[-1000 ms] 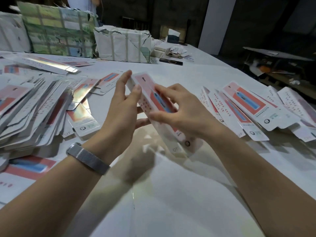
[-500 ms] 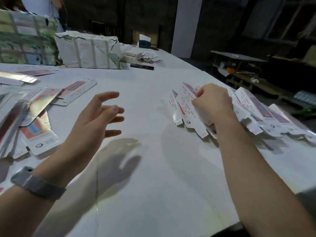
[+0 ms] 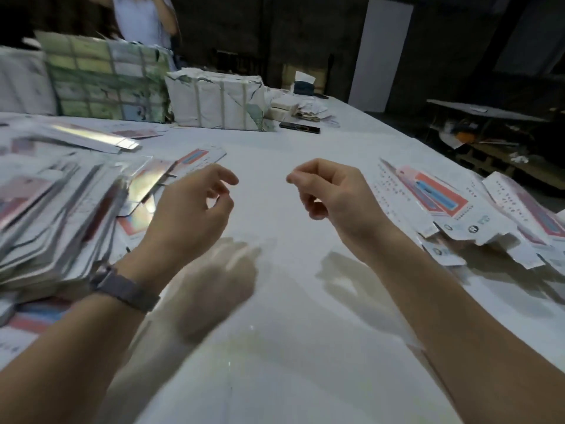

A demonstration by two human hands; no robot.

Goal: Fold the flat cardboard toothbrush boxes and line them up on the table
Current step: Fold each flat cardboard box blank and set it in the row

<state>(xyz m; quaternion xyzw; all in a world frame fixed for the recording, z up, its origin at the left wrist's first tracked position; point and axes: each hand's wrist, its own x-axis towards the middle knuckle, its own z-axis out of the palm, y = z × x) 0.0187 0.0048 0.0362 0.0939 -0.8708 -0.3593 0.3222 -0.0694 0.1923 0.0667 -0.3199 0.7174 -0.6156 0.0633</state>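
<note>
Head view, looking down over a white bench (image 3: pixel 275 347) with both bare hands raised above its middle. Left hand (image 3: pixel 189 215) hangs with fingers loosely curled and holds nothing; a grey watch band (image 3: pixel 125 290) sits on that wrist. Right hand (image 3: pixel 333 200) also holds nothing, its fingers bent inward with thumb and forefinger tips close together, so each grip is relaxed and pinches no box. The two hands are near each other but apart, and their shadows fall on the bench surface below them.

A thick stack of flat toothbrush boxes (image 3: pixel 52 221) lies at the left of the bench, fanned out and blurred, with a few shiny loose flats (image 3: pixel 146 182) just beside the left hand. The folded toothbrush boxes (image 3: pixel 437 200) lie in an overlapping row at the right of the bench, pink and blue panels facing up, just beyond the right wrist.

At the far end stand a green-patterned wrapped bundle (image 3: pixel 107 81) and a white strapped bundle (image 3: pixel 217 101), with a dark phone (image 3: pixel 299 127) lying near them. A person in a light top (image 3: pixel 140 19) stands behind the bundles.
</note>
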